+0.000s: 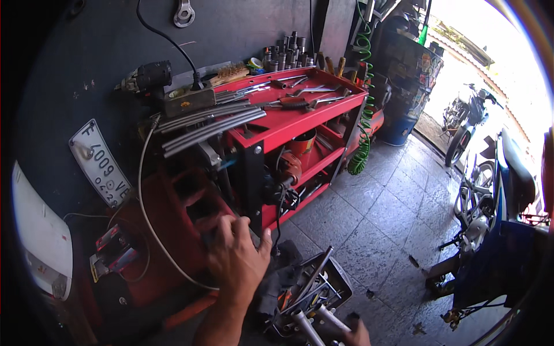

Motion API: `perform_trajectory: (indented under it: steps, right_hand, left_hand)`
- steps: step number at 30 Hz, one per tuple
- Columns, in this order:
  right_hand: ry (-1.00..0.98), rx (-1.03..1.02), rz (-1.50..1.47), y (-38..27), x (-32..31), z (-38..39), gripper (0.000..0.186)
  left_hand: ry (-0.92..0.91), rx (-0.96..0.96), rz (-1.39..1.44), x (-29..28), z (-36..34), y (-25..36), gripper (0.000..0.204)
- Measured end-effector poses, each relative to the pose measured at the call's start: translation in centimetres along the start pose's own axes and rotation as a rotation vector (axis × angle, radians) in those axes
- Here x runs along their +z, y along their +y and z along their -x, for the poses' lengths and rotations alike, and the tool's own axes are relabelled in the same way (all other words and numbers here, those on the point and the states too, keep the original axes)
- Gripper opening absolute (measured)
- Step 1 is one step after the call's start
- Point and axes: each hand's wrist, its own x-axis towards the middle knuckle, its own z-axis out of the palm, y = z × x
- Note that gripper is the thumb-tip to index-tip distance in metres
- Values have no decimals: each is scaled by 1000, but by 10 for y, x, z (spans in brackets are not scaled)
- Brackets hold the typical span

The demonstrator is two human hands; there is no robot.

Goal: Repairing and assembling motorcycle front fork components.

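My left hand (238,256) reaches over the front of the red workbench, its fingers loosely bent and the thumb apart, with nothing visible in it. Beyond the fingertips is a red open-compartment holder (193,193), blurred and in shadow. At the bottom edge, my right hand (361,333) is mostly cut off. It seems closed at a silver metal tube (331,317), next to a small dark thing I cannot make out. A second silver tube (307,327) stands beside it. Behind the tubes, a dark tray (340,277) holds several hand tools.
A red tool cart (277,130) carries wrenches, sockets and long metal rods (213,130). An impact wrench (147,78) lies by the wall. A grey cable (151,225) loops across the red bench (150,294). A green coiled hose (362,144) hangs beside the cart. Motorcycles stand at the right.
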Motion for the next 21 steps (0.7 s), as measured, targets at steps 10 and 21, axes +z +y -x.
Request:
perform_trajectory:
  steps: [10, 21]
  right_hand:
    - [99, -891, -354, -355, -41, -314, 23]
    - [71, -148, -1199, -75, 52, -109, 57]
  left_hand:
    - [-96, 11, -151, 0, -1, 0, 44]
    - [-70, 12, -224, 3, -2, 3, 41]
